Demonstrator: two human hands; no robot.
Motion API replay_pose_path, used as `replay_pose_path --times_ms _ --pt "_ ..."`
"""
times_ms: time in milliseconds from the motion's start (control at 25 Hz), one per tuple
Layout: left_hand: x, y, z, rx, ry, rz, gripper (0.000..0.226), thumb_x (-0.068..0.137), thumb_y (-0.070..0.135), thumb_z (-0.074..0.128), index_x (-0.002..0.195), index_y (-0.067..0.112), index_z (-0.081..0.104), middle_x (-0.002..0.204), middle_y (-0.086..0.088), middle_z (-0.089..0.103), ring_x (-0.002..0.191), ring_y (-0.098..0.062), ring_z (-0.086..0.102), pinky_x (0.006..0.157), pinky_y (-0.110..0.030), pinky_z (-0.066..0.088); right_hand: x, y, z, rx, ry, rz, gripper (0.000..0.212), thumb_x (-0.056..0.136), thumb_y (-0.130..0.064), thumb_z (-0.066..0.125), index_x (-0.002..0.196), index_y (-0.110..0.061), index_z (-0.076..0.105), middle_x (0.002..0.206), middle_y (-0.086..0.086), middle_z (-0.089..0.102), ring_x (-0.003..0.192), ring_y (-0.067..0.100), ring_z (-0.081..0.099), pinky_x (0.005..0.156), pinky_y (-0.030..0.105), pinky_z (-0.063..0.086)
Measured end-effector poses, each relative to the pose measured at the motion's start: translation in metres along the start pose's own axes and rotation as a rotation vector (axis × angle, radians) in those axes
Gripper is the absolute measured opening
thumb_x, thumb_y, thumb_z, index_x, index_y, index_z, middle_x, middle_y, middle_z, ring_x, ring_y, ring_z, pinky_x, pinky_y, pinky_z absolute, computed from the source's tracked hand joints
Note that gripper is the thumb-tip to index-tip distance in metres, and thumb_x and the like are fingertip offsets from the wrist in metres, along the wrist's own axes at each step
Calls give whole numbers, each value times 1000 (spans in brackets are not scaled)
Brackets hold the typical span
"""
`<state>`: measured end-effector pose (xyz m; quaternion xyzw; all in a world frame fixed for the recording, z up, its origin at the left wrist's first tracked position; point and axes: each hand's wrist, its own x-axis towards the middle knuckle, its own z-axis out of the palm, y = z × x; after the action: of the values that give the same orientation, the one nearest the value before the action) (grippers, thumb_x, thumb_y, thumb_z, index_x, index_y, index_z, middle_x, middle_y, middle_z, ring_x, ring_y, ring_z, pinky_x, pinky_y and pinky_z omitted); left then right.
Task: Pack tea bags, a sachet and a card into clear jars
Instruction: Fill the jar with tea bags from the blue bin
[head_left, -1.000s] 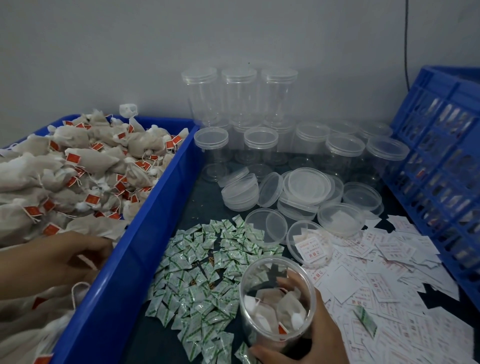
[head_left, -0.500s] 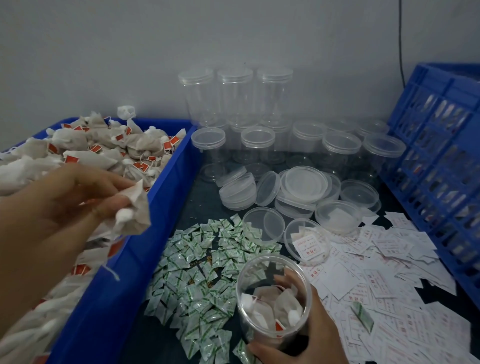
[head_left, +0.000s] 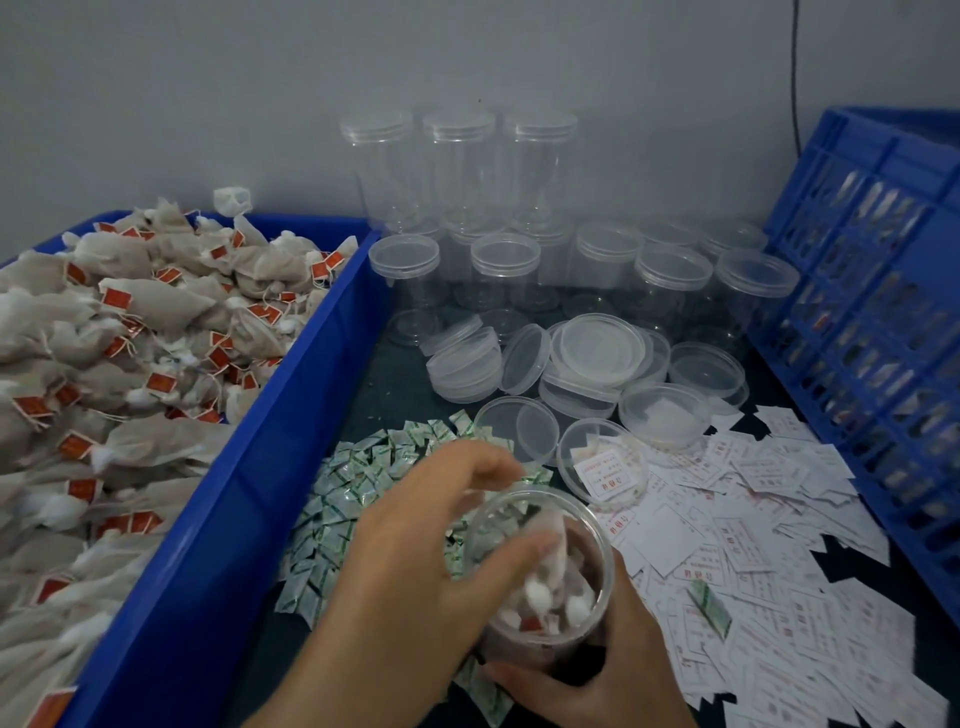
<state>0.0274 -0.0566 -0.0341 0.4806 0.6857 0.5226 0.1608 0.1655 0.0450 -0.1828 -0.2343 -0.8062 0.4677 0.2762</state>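
Clear plastic jar (head_left: 597, 556), lid off, upright near the front of the dark surface (head_left: 400, 384), between a heap of green-and-white sachets (head_left: 363, 483) and a spread of white cards (head_left: 737, 525) printed in red. Head view, the only one. Right hand (head_left: 592, 675) grips the jar low down, fingers curled round its lower wall from the near side. Left hand (head_left: 415, 551) sits over the mouth, thumb reaching past the rim against a pale tea bag (head_left: 553, 535), other fingers spread above the far rim. Motion blur here: cannot tell whether the bag is pinched or let go. Several bags with red tags lie inside; jar part-filled. Supply of tea bags (head_left: 135, 332) heaped in a blue bin (head_left: 291, 410) to the left. Behind: loose lids (head_left: 602, 348), lidded empty jars (head_left: 670, 275); blue crate (head_left: 872, 322) at right. Handling, by judgement: bags look light, soft and crushable, with string and tag. Take one by the body or gathered neck and press it down gently so the tag does not snag on the rim. Jar looks thin-walled, smooth and light, apt to slip or tip under a push from above, so the low wrap-round hold suits it. Sachets and cards are flat and slick, and they overlap. Pinch one by an edge and watch for two lifting together.
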Motion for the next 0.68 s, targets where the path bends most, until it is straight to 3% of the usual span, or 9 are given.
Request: replay_pose_path --times_ms 80,160,240,320,400,440,560,680 --pt "2 -26 -5 118 173 -46 17 76 49 63 90 39 61 100 29 63 98 12 58 77 -11 48 -1 -1 4 28 67 -35 109 59 -55 92 150 -36 36 138 -13 59 122 4 61 91 25 57" --pt "7 -54 -11 295 263 -80 8 86 34 64 94 37 61 97 28 63 98 11 56 79 -12 44 0 -6 6 45 63 -32 113 58 -55 93 152 -35 34 134 -11 62 118 7 64 87 32 59" --pt "6 -86 -5 414 151 -168 34 90 29 63 124 31 56 121 30 50 117 9 47 94 -12 35 0 -5 5 50 62 -25 114 57 -56 94 151 -36 34 133 -12 63 115 7 66 84 31 60" --pt "-3 -114 6 512 -33 -205 67 94 42 52 151 31 18 151 25 13 141 4 12 113 -17 14 1 -7 4 50 58 -23 113 56 -59 93 151 -38 35 133 -13 63 116 6 65 87 26 58" --pt "-9 -132 14 685 -118 -153 69 95 58 23 148 33 -13 151 26 -17 142 6 -17 117 -21 -8 1 -8 5 30 67 -39 111 54 -64 90 149 -41 36 133 -15 62 117 5 64 89 19 55" --pt "-10 -136 16 730 -112 -140 67 92 62 11 146 33 -18 150 26 -21 141 6 -20 117 -22 -13 1 -9 5 28 77 -30 111 54 -64 91 149 -40 37 132 -15 63 117 5 64 88 20 55" --pt "-10 -138 16 713 -80 -130 62 94 59 11 145 33 -11 150 28 -14 141 9 -15 113 -16 -17 1 -10 4 52 88 -43 110 56 -58 93 149 -36 38 132 -13 64 116 6 65 85 26 59" --pt "-15 -138 17 595 16 -70 52 100 38 41 147 30 19 147 28 14 138 10 8 112 -9 -6 0 -11 3 51 87 -51 107 57 -54 94 147 -36 40 131 -13 64 114 6 66 83 29 60"
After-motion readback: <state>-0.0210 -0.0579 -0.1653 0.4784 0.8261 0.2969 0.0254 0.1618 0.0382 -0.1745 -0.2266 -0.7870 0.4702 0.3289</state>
